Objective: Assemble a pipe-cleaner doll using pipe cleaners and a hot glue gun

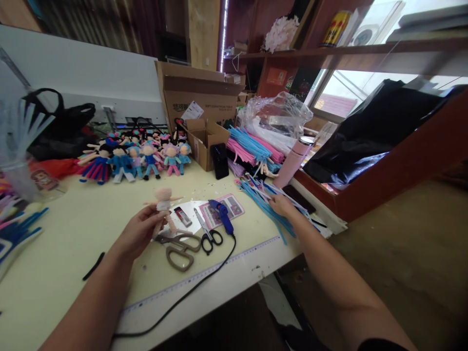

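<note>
My left hand (141, 226) is closed on a small peach doll (163, 199) made of fuzzy pipe cleaners, with a white band round its body and its arms held out sideways. Below it lie a pair of large grey-brown scissors (181, 258) and smaller black-handled scissors (211, 240). A blue glue gun (224, 217) rests on a pink card (237, 204). At the right, my right hand (281, 205) reaches into a loose spread of pipe cleaners (261, 197), mostly blue and white, its fingers pinched on them. Which strands it grips is too small to see.
Several finished dolls (149, 158) stand in rows at the back, beside cardboard boxes (204, 141). A phone (220, 161), pipe cleaner bundles (252, 144) and a pink bottle (293, 161) stand behind my right hand. A ruler strip (204, 275) and the glue gun's cord (193, 287) run along the front.
</note>
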`<state>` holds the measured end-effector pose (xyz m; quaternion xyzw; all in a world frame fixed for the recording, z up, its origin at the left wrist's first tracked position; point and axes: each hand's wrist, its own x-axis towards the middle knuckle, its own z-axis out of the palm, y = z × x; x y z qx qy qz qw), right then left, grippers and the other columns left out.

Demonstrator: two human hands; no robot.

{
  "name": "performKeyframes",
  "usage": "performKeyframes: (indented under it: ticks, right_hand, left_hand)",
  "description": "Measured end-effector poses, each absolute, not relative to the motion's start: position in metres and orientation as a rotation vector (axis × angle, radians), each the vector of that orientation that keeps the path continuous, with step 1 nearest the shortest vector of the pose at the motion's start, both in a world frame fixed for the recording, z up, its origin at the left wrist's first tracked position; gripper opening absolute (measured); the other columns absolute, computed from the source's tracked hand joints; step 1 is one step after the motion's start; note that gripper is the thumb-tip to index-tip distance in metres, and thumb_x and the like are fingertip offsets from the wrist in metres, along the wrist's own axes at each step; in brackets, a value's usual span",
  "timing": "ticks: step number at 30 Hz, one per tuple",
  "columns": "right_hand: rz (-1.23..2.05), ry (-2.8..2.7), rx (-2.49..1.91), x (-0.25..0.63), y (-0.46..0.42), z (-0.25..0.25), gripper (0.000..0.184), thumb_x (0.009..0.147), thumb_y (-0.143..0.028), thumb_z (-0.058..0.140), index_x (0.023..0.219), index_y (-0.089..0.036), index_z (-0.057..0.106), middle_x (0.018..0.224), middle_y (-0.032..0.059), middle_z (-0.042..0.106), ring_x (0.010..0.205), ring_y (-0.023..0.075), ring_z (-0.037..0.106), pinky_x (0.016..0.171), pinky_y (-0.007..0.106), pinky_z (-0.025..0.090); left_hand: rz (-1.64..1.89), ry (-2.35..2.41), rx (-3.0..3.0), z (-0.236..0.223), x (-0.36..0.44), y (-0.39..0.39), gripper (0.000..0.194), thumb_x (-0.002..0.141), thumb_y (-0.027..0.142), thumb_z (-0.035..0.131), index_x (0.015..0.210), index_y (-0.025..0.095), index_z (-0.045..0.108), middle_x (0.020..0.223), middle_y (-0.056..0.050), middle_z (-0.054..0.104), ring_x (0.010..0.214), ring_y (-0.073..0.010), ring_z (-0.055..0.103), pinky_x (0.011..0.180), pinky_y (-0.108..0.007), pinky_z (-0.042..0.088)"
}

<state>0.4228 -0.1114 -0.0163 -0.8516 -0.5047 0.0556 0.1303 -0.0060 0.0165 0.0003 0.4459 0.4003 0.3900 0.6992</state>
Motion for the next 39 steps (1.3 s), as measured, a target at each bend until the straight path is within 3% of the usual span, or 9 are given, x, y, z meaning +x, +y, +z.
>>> performKeyframes:
  ticks: [8,13,19,27,35,39]
  right_hand:
    - [0.279,-1.22,-2.306,0.44,-0.139,0.022,0.033,0.083,-0.039,0.045,0.081,-0.016,0.068,0.071,0.0043,0.063,0.07,0.0169,0.057,0.063,0.025,0.04]
    - [0.375,-1.034,-2.157,0.444,-0.163,0.044,0.036,0.081,-0.044,0.039,0.089,-0.016,0.061,0.058,-0.0022,0.05,0.046,0.0102,0.042,0.045,0.023,0.033]
    - [0.391,-0.86,-1.836,0.441,-0.177,0.061,0.035,0.073,-0.044,0.053,0.099,-0.02,0.048,0.059,-0.0055,0.049,0.04,0.007,0.037,0.038,0.02,0.026]
    - [0.336,-0.87,-1.779,0.397,-0.168,0.057,0.034,0.068,-0.052,0.06,0.077,-0.021,0.052,0.065,-0.002,0.052,0.054,0.011,0.049,0.048,0.022,0.042]
    - [0.288,-1.302,-1.998,0.327,-0.117,-0.023,0.02,0.076,-0.036,0.055,0.076,-0.019,0.064,0.067,0.001,0.063,0.062,0.0154,0.056,0.061,0.027,0.043]
    - [0.176,-1.398,-2.069,0.319,-0.116,-0.023,0.024,0.084,-0.036,0.052,0.091,-0.023,0.07,0.089,0.0034,0.07,0.079,0.0174,0.062,0.074,0.028,0.045]
  left_hand:
    - [0.883,0.881,1.016,-0.002,-0.009,0.018,0.037,0.056,0.027,0.082,0.087,0.017,0.066,0.077,-0.001,0.066,0.06,-0.0096,0.057,0.053,-0.018,0.047]
    - [0.877,0.884,0.989,0.001,-0.008,0.016,0.039,0.053,0.026,0.084,0.086,0.016,0.066,0.074,0.0,0.065,0.059,-0.0087,0.056,0.053,-0.017,0.046]
    - [0.892,0.883,0.983,0.001,-0.01,0.017,0.039,0.053,0.024,0.083,0.087,0.017,0.067,0.074,0.001,0.065,0.059,-0.0079,0.057,0.053,-0.016,0.046]
    - [0.899,0.878,0.98,-0.001,-0.01,0.018,0.035,0.054,0.023,0.082,0.085,0.016,0.067,0.075,0.0,0.066,0.059,-0.0089,0.058,0.054,-0.018,0.046]
    - [0.912,0.847,0.995,-0.004,-0.01,0.017,0.039,0.053,0.025,0.083,0.088,0.015,0.067,0.076,0.0,0.066,0.061,-0.008,0.057,0.054,-0.017,0.045]
    - [0.916,0.847,0.982,-0.004,-0.01,0.018,0.04,0.053,0.024,0.084,0.088,0.016,0.068,0.078,0.0,0.067,0.063,-0.0081,0.059,0.057,-0.017,0.047]
